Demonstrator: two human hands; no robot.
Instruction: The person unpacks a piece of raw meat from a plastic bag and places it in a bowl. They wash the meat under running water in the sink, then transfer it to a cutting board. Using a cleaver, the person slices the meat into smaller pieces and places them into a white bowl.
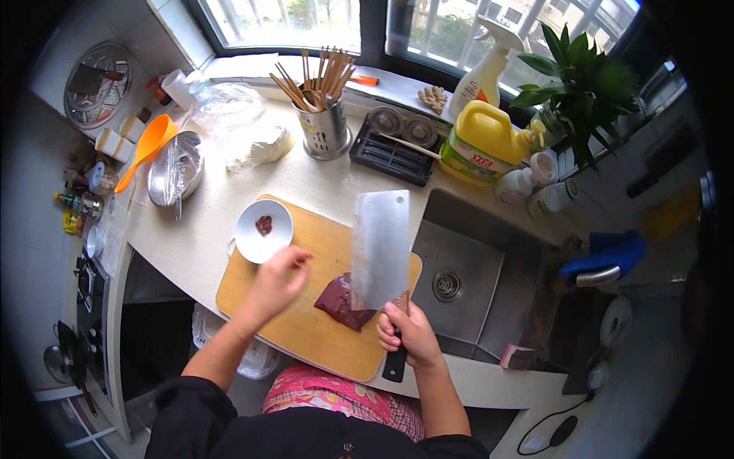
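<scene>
Below windows (283, 23), meat (335, 303) lies on a board (325, 237) beside a sink (468, 256).

The one view looks steeply down from the person's head, above the near edge of the surface (183, 252), and faces ahead toward the windows (283, 23) along the top. The hands (277, 287) lie close below, near the middle. Its wide fisheye lens bends straight edges toward a dark rim and catches the apron (306, 394) at the bottom.
</scene>
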